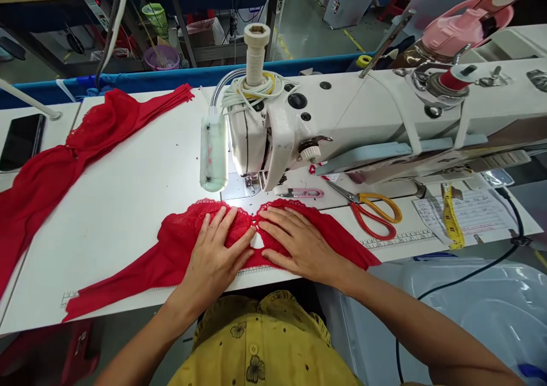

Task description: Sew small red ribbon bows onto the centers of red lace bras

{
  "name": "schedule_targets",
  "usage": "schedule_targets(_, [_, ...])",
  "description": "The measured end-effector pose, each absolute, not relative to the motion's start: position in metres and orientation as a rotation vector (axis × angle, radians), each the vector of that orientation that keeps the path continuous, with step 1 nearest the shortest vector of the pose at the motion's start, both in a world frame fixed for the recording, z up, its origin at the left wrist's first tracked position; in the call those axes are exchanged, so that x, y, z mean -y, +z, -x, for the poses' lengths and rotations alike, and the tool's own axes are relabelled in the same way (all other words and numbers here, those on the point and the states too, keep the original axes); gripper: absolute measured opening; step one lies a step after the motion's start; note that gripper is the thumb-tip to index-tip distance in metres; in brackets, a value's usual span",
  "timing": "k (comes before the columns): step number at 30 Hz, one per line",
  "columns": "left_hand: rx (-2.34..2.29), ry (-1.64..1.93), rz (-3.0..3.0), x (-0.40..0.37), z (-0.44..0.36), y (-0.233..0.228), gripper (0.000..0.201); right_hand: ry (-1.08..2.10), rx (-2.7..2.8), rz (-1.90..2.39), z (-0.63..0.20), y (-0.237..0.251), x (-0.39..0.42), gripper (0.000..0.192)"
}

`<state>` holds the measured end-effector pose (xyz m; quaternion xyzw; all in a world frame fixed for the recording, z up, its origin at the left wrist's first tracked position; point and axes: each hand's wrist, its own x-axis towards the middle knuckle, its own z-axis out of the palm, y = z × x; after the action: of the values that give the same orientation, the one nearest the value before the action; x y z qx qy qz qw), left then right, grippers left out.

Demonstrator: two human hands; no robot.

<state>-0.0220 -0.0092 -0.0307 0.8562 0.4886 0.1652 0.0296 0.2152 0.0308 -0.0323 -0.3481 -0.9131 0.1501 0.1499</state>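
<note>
Both hands lie flat and spread on a red lace garment (179, 249) at the near edge of the desk (128, 187): the left hand (216, 255) on its left cup, the right hand (299, 243) on its right, gripping nothing. The garment sits just short of the sewing machine (273, 130), not under the needle, so stitching here looks yet to come. More red fabric (47, 175) waits far left. A clear plastic bin (482, 306) stands near right; I cannot tell its contents.

A: Right of the needle? Orange-handled scissors (371, 210), pink thread snips (300, 193), yellow tape measure (450, 218) on a paper sheet (474, 210).
B: Far left: black phone (21, 141), heap of red fabric (64, 164).
</note>
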Motion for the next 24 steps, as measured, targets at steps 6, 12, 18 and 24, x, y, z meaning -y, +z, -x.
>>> schedule_targets(6, [-1.433,0.561,-2.724,0.0064,0.0135,-0.0277,0.042,0.402,2.623,1.007,-0.2144,-0.0314,-0.0299,0.049])
schedule_targets(12, [-1.527,0.463,-2.757,0.0111,0.0125,-0.0296,0.039,0.406,2.591,1.029,-0.2137,-0.0286,-0.0312,0.050])
schedule_targets(18, [-1.523,0.488,-2.722,0.0123,0.0147,-0.0301,0.040,0.385,2.629,1.034,-0.2126,-0.0314,-0.0305,0.049])
schedule_targets(24, [-1.524,0.454,-2.704,0.0139,0.0146,-0.0262,0.038,0.402,2.655,1.008,-0.2139,-0.0301,-0.0309,0.052])
